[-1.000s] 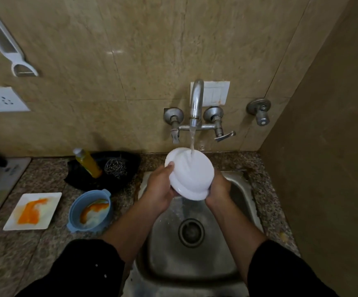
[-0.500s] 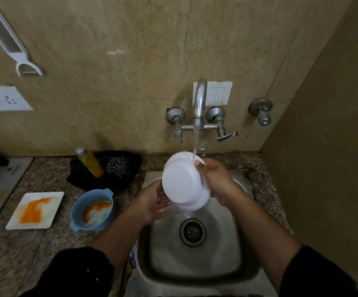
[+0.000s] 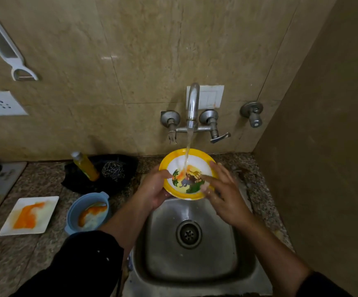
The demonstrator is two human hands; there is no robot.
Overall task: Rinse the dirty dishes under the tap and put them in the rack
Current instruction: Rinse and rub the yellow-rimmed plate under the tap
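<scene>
one yellow-rimmed bowl (image 3: 190, 179) hangs under the tap (image 3: 192, 106), over the sink (image 3: 195, 264). my left grip (image 3: 154, 189) pinches its left rim; my right grip (image 3: 223, 194), spread flat, touches inside. i judge it light, stiff, slippery when wet: hold the rim.

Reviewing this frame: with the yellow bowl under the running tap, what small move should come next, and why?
Probably sweep the right hand's fingers over the orange smear inside the yellow bowl. The left hand grips the bowl's rim, water from the tap lands inside, and that residue shows, so rinsing looks unfinished.
</scene>
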